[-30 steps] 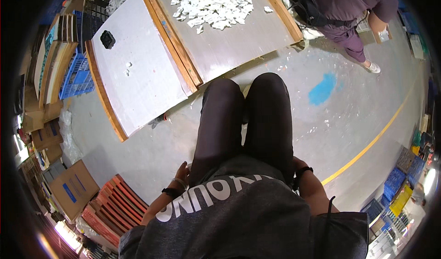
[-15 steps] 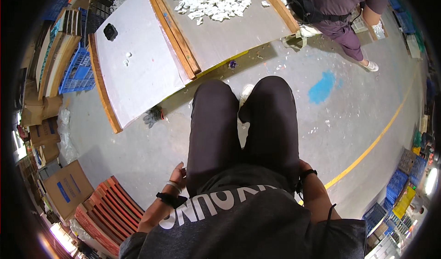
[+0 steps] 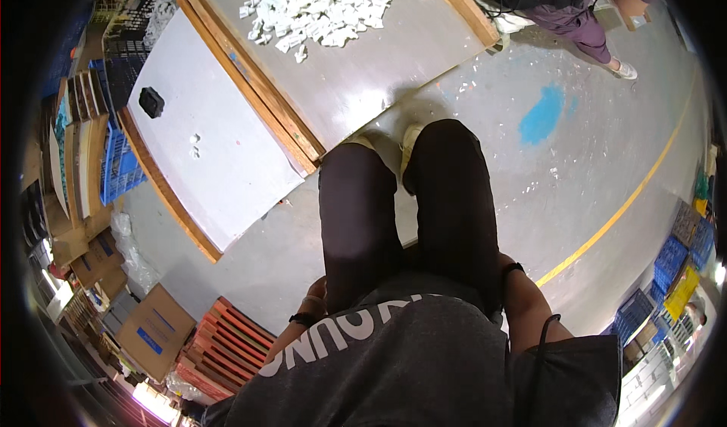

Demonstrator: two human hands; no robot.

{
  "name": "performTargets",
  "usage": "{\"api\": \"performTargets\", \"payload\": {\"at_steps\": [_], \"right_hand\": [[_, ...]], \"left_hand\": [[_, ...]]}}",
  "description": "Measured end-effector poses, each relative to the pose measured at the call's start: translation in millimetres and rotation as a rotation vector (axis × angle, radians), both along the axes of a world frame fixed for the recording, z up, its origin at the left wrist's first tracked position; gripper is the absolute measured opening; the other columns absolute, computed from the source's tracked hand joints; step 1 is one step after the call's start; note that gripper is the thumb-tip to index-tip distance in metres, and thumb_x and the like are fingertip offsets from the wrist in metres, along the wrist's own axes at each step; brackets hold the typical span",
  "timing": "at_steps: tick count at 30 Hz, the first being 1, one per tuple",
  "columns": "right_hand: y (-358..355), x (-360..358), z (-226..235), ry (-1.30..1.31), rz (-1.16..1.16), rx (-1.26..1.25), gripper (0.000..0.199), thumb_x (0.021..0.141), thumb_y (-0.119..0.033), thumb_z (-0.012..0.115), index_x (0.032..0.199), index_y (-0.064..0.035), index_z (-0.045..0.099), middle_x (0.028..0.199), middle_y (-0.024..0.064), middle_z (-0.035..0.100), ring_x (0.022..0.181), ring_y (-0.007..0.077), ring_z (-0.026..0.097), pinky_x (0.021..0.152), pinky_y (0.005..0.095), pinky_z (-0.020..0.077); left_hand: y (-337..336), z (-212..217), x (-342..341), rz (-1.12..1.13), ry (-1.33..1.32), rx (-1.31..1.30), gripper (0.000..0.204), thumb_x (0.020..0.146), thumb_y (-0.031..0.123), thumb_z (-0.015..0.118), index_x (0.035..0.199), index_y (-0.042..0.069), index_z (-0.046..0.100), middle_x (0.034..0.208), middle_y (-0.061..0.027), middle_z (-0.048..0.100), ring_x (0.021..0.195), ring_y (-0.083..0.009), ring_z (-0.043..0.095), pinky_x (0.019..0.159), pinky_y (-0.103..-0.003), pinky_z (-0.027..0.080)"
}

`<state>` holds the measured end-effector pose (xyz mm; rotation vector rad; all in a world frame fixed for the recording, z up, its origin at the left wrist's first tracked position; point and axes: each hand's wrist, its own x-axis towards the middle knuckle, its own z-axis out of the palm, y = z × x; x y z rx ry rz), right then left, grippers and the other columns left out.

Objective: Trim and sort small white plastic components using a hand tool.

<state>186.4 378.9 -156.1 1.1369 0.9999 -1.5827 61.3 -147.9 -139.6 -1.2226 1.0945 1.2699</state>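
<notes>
Low beside my left thigh is my left hand, its fingers mostly hidden by the trouser leg. Tucked behind my right thigh, my right hand shows only near the wrist, where a black band sits. Nothing held can be seen at either hand. Ahead of my knees stands a grey-topped worktable with wooden edge strips, bearing a heap of small white pieces. To its left, a white-topped table carries a black tray-like object and a few white bits.
Another person in purple clothes is at the far right. Blue crates and boards stand left; a cardboard box and stacked red slats lie lower left. The floor has a blue stain and a yellow line.
The tables have come nearer to my legs and shifted left in view. My left hand has drawn in against the thigh, and its fingers are now less visible.
</notes>
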Motion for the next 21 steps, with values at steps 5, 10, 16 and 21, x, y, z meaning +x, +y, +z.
{"api": "performTargets", "payload": {"at_steps": [5, 10, 16, 21], "right_hand": [[-1, -39, -12, -0.029, 0.237, 0.112, 0.04, 0.081, -0.026, 0.062, 0.116, -0.0049, 0.059, 0.114, 0.011, 0.063, 0.096, 0.0207, 0.061, 0.079, 0.0373, 0.0493], [15, -39, -20, -0.012, 0.486, 0.254, 0.04, 0.078, -0.026, 0.064, 0.112, -0.0038, 0.061, 0.111, 0.0122, 0.064, 0.092, 0.021, 0.063, 0.074, 0.0387, 0.0507], [19, -47, -13, -0.007, 0.764, 0.462, 0.04, 0.075, -0.026, 0.067, 0.107, -0.0026, 0.062, 0.107, 0.0137, 0.065, 0.087, 0.0213, 0.065, 0.068, 0.0405, 0.0525], [45, -59, -17, -0.009, 0.501, 0.558, 0.038, 0.078, -0.023, 0.062, 0.104, 0.0032, 0.058, 0.086, 0.0166, 0.064, 0.063, 0.0267, 0.063, 0.048, 0.0391, 0.0514]], "left_hand": [[-40, -47, 4, -0.183, 0.221, 0.036, 0.024, 0.092, 0.024, 0.049, 0.097, 0.007, 0.064, 0.086, -0.0034, 0.064, 0.079, -0.0153, 0.058, 0.072, -0.03, 0.048], [-50, -55, -7, -0.106, 0.068, 0.018, 0.025, 0.093, 0.019, 0.05, 0.105, 0.002, 0.062, 0.1, -0.008, 0.065, 0.088, -0.018, 0.06, 0.078, -0.032, 0.05], [-9, -4, -22, -0.123, 0.252, 0.082, 0.031, 0.094, 0.025, 0.042, 0.112, 0.006, 0.059, 0.113, -0.0106, 0.062, 0.099, -0.0245, 0.058, 0.089, -0.039, 0.048], [-27, -15, -17, -0.175, 0.247, -0.051, 0.031, 0.092, 0.027, 0.046, 0.114, 0.008, 0.058, 0.103, -0.0099, 0.063, 0.096, -0.0249, 0.059, 0.079, -0.039, 0.048]]}}
